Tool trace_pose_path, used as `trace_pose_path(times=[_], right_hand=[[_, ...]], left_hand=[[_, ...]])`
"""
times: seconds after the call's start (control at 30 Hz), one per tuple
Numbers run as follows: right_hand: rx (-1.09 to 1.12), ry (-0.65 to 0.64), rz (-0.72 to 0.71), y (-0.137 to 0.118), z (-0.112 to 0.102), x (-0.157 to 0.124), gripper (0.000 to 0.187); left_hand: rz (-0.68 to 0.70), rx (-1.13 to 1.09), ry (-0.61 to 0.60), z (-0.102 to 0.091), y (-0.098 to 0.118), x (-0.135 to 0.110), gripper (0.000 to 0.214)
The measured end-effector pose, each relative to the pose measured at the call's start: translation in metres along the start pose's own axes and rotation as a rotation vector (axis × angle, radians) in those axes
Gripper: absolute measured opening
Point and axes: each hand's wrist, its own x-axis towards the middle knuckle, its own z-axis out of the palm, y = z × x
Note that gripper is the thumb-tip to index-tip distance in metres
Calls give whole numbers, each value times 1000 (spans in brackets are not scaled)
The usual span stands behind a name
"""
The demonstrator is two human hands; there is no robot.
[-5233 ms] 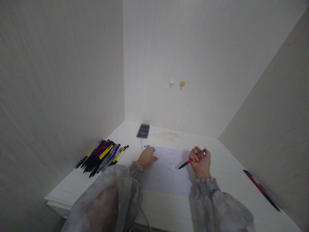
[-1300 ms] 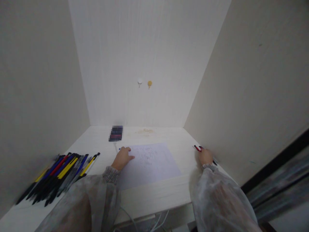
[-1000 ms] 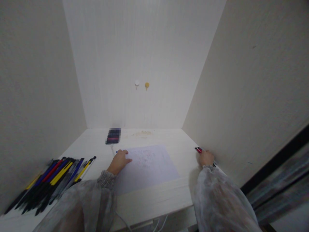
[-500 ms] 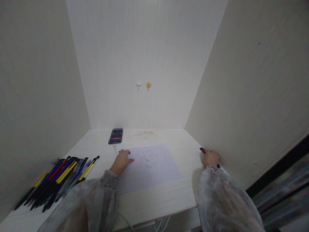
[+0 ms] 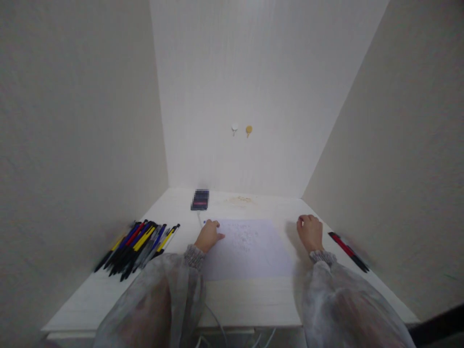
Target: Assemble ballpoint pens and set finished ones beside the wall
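At the left edge of a sheet of paper (image 5: pixel 250 261) with small marks on it, my left hand (image 5: pixel 209 235) rests with thumb and forefinger apart. A small blue tip (image 5: pixel 205 222) pokes out just beyond its fingers; what it belongs to is hidden. My right hand (image 5: pixel 311 232) is over the table right of the paper, fingers curled in, with nothing visible in them. To its right, by the side wall, lies a red pen with black ends (image 5: pixel 348 252), with a greyish one seemingly alongside.
Many pens (image 5: pixel 139 246) in black, yellow, blue, red and grey lie heaped at the left. A blurred-out phone (image 5: pixel 200 199) with a white cable sits at the back. Two small hooks, white (image 5: pixel 235 127) and yellow (image 5: pixel 249 129), are on the back wall. Walls enclose three sides.
My right hand has let go of the red pen by the right wall and moved left, toward the paper. My left hand stays at the paper's edge. The view has turned left.
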Motion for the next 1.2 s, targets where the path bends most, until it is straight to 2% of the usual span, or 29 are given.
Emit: trace_pose_path(times=[0.1,0.2,0.27,0.33,0.43,0.53,0.73,0.83,1.0,1.2], right_hand=[[266,41,-154,-62,-11,6,22],[528,49,-264,-118,-15,-2,19],[637,16,-317,-145,-12,-14,16],[676,-18,-363,-161,-6,-26,15],[633,-81,-449,-165,4,-37,14],[615,-98,-457,-156,10,-37,16],[616,-108,-416,-143,15,-31,20],[634,-116,-427,-144,15,-32,20],[664,-119,-437,-145,14,-34,20],[688,-138,-438,-146,10,-34,21]], left_hand=[[-29,-21,-4,0,1,-1,37],[-14,-31,26,-2,3,-1,33],[8,-43,60,-6,6,-1,29],[16,-46,110,-12,10,-3,24],[2,-10,194,-25,14,-7,19],[-83,119,225,-42,9,-14,18],[-315,358,226,-82,-32,-26,24],[-410,413,182,-94,-49,-29,28],[-437,395,165,-87,-58,-28,28],[-429,314,216,-76,-58,-24,21]])
